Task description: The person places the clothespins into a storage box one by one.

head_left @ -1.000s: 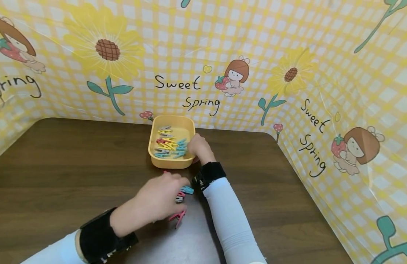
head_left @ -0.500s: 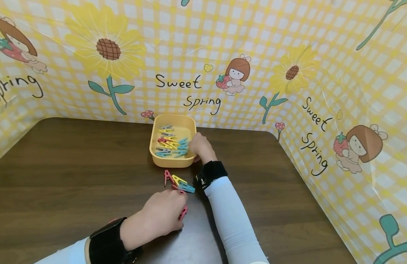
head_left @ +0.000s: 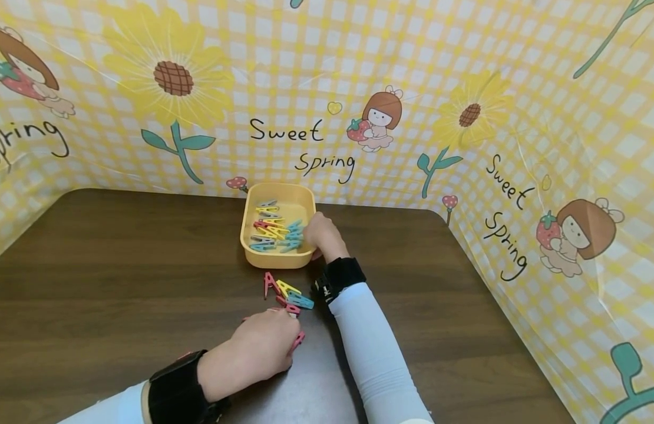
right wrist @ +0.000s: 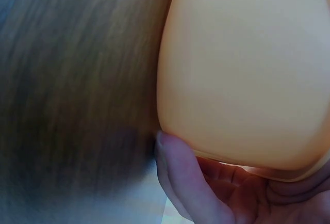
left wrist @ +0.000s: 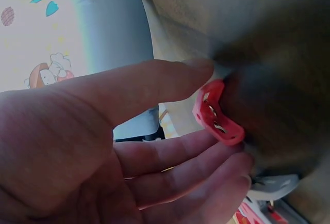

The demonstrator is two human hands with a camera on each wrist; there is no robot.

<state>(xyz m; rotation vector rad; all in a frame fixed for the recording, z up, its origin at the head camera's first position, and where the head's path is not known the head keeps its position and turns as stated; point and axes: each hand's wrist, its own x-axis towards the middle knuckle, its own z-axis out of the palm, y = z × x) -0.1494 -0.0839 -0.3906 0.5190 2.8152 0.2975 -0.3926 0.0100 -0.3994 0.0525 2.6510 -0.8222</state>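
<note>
Dark brown wood-grain table [head_left: 120,265] is bearing everything. Two hands are working, one yellow tub, several pegs.

Left hand [head_left: 260,350] is lying knuckles-up on the table near its front edge, covering part of the loose pile. One pink plastic clothes peg [head_left: 297,340] is sticking out at its right side; the left wrist view is showing a red-pink peg [left wrist: 216,114] lying between the thumb and the loosely bent fingers [left wrist: 170,154], which are not clamping it. Whether the skin is touching the peg cannot be told.

Just beyond the knuckles, about four loose pegs [head_left: 284,293] are lying in a cluster: pink, yellow, pink, blue. More may be lying hidden under the hand.

Behind them the yellow rectangular plastic tub [head_left: 276,259] is sitting near the back wall, holding roughly ten pegs in yellow, blue, red and grey [head_left: 276,229]; they are overlapping, so an exact count is not possible.

Right hand [head_left: 321,235] is gripping the tub's right rim, fingers [right wrist: 178,170] curling under its outer wall; fingertips inside the tub are hidden.
</note>
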